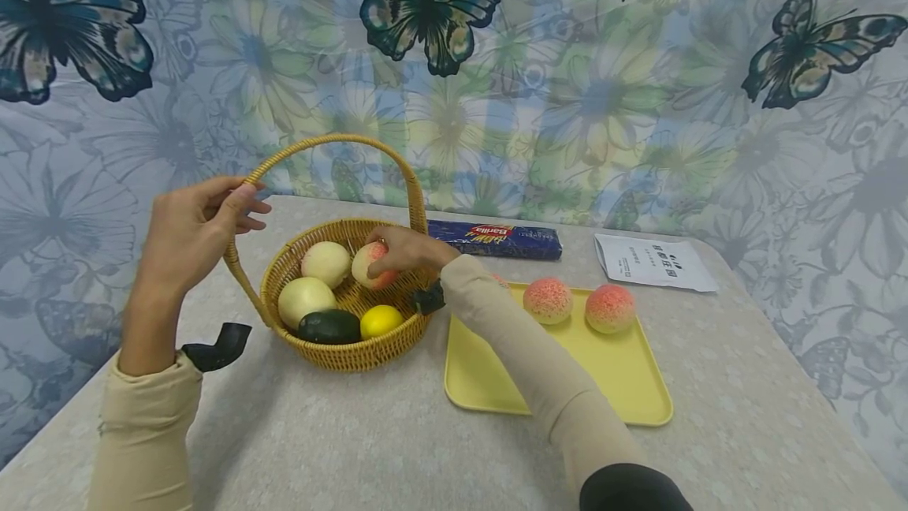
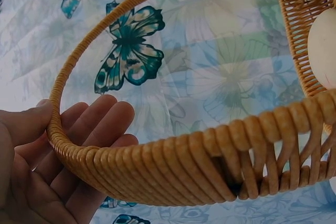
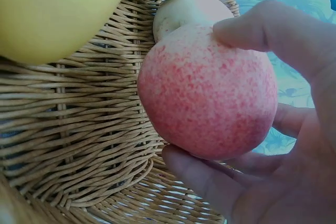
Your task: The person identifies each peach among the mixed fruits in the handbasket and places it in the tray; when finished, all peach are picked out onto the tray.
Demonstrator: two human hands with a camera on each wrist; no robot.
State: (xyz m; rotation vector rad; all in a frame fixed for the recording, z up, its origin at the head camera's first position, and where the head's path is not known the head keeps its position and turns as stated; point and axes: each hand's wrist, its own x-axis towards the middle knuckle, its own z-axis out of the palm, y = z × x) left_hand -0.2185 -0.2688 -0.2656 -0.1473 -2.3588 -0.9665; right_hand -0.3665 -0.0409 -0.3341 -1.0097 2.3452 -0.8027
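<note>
In the head view my left hand holds the handle of a wicker basket at its left side. The left wrist view shows the thumb and fingers on either side of that handle. My right hand is inside the basket and grips a peach, pale with red speckles. In the right wrist view, thumb and fingers lie around the peach. Also in the basket are two pale round fruits, a dark green oval fruit or vegetable and a yellow lemon.
Right of the basket lies a yellow tray with two peaches; part of another shows behind the right sleeve. A blue Barilla pasta box and a white packet lie at the back near the butterfly-printed cloth.
</note>
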